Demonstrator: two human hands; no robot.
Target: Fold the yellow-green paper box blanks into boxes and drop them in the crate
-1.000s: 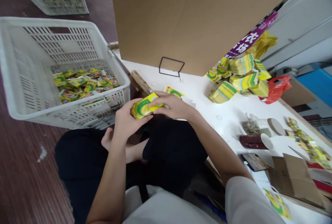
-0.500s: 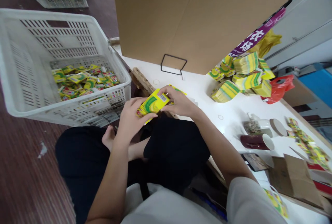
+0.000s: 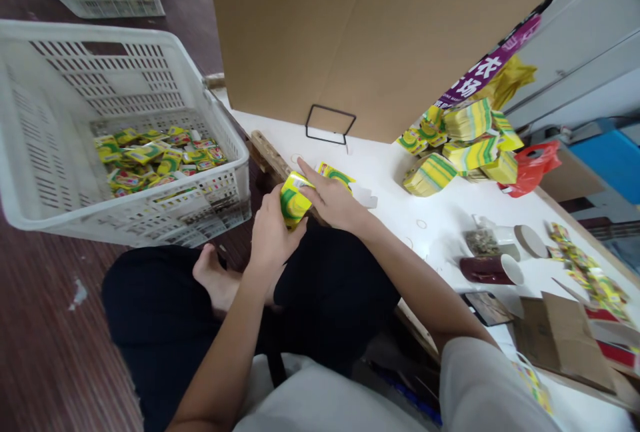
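A small yellow-and-green carton [image 3: 294, 202] stands tilted between my hands, above my lap at the table's edge. My left hand [image 3: 273, 232] wraps round its lower part, thumb on the near side. My right hand [image 3: 333, 202] is at the carton's upper end, its thumb on the near face and its forefinger stretched out beyond the top. What its other fingers do is hidden. Just past the right hand, another yellow-green carton [image 3: 336, 175] lies on the white table [image 3: 385, 219], with a white flap beside it.
On the left stands a white plastic crate [image 3: 220, 185] holding many small yellow-green packs. A big cardboard box [image 3: 320, 32] blocks the far side. Stacked flat cartons [image 3: 430, 175], a red bag [image 3: 533, 169], a maroon mug [image 3: 490, 269] and a phone [image 3: 487, 307] lie to the right.
The carton has turned from lying slanted to more upright. My left hand has moved right with it, and my right hand has shifted over its upper end, covering the barcode end.
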